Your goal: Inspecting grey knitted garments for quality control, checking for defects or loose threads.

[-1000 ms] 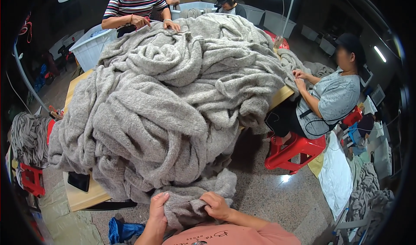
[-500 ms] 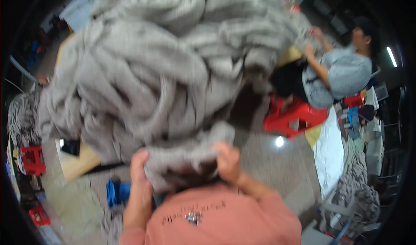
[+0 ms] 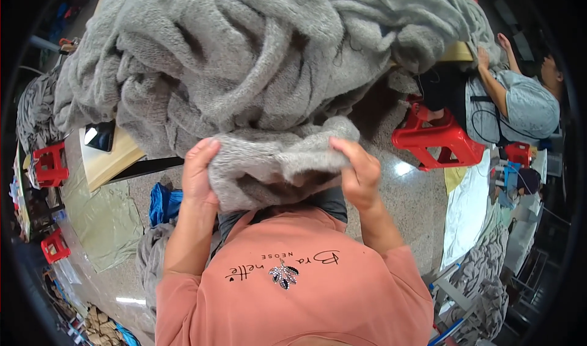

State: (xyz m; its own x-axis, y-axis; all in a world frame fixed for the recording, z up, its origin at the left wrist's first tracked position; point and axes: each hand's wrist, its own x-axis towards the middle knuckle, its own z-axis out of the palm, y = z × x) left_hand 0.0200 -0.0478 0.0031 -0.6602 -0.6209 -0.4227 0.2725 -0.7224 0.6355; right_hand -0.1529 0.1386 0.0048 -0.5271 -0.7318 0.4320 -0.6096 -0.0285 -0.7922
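Note:
A stretch of fuzzy grey knit fabric [image 3: 257, 162] spans the space in front of my body, held at both ends. My left hand [image 3: 200, 165] grips its left end, thumb on top. At the right end my right hand [image 3: 359, 170] pinches a folded edge between thumb and fingers. Between the hands the fabric sags and opens into a dark fold. Just beyond it rises a big heap of the same grey fabric [image 3: 226, 46], and I cannot tell whether the held stretch joins it.
Beneath the heap a wooden tabletop [image 3: 113, 156] shows, with a black phone [image 3: 99, 136] on it. A co-worker [image 3: 520, 95] handles fabric at the far right near a red stool [image 3: 437, 141]. A blue cloth [image 3: 164, 203] lies on the floor at left. More grey fabric [image 3: 486, 272] is piled at right.
Both hands have risen in the view with the fabric. The right hand has shifted rightward, so the stretch is wider. The heap and surroundings also shifted as the view moved.

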